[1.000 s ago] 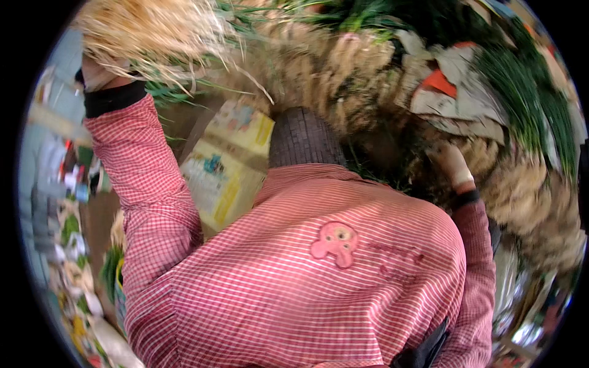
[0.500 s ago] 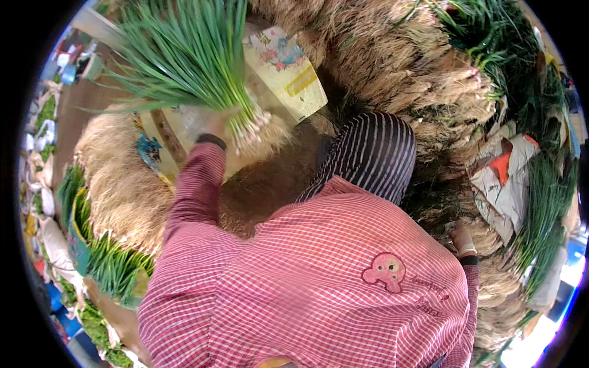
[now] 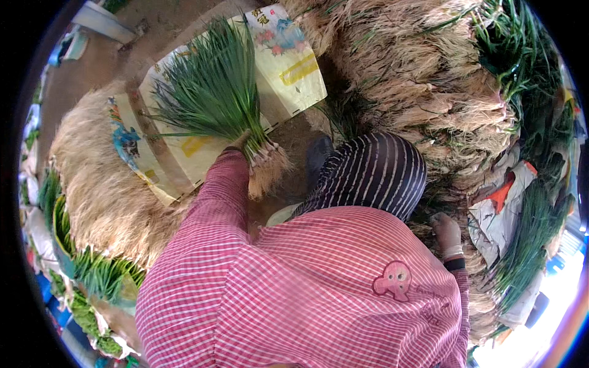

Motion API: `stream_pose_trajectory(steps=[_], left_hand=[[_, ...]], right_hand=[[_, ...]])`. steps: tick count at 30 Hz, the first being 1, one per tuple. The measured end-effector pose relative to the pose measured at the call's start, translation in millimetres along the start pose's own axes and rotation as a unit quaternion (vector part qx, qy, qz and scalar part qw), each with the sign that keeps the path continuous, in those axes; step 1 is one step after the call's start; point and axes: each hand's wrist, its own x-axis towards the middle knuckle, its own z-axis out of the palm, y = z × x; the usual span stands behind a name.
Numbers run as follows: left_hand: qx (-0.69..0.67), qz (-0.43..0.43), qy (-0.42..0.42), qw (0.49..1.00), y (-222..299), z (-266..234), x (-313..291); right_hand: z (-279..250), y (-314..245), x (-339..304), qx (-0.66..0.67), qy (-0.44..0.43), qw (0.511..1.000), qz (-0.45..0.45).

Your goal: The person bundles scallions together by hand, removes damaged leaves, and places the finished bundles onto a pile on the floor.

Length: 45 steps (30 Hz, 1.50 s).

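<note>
A bunch of scallions (image 3: 215, 86), with long green leaves, white stems and pale hairy roots, slants over a yellowish printed sheet (image 3: 276, 110). My left hand (image 3: 241, 140) is closed around the bunch just above the white stems, its fingers mostly hidden by the leaves. The roots point toward me. At my right side, my right hand (image 3: 446, 232) is closed, with curled fingers, beside a pile of scallions whose roots (image 3: 423, 104) face inward. Whether anything is inside that hand is hidden.
More root ends (image 3: 104, 178) are heaped on the left, with green leaves (image 3: 107, 273) below them. A pale crumpled sack with an orange patch (image 3: 503, 199) lies on the right. My bent knee in striped trousers (image 3: 374, 175) is between the piles.
The bunch has come down and toward me, its leaves now over the printed sheet. My left hand moved right and nearer with it. My right hand shifted slightly left and forward.
</note>
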Motion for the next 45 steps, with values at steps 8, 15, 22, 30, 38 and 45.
stream_pose_trajectory(steps=[8, 15, 22, 30, 38, 45], left_hand=[[0.140, 0.092, -0.043, 0.985, 8.6, 14.7, 21.1], [0.042, 0.085, -0.010, 0.995, 63.9, 24.5, 17.6], [0.011, 0.323, -0.203, 0.924, 228.2, 143.6, -87.1], [0.005, 0.466, -0.497, 0.732, 237.9, 350.2, -390.2], [0.107, 0.362, -0.634, 0.675, 116.2, 481.8, -440.0], [0.216, 0.300, -0.594, 0.715, 98.9, 504.9, -392.5]], right_hand=[[13.9, 36.0, -40.7, 0.189, 0.026, 0.980, -0.051], [-12.0, 165.7, -128.7, 0.196, 0.444, 0.829, 0.276], [20.2, 375.6, -216.9, 0.134, 0.513, 0.682, 0.504], [-54.1, 296.0, -181.1, -0.017, 0.207, 0.838, 0.506], [-12.5, 205.2, -99.4, -0.121, 0.202, 0.935, 0.266], [-0.4, 235.1, -110.1, 0.073, 0.244, 0.949, 0.185]])
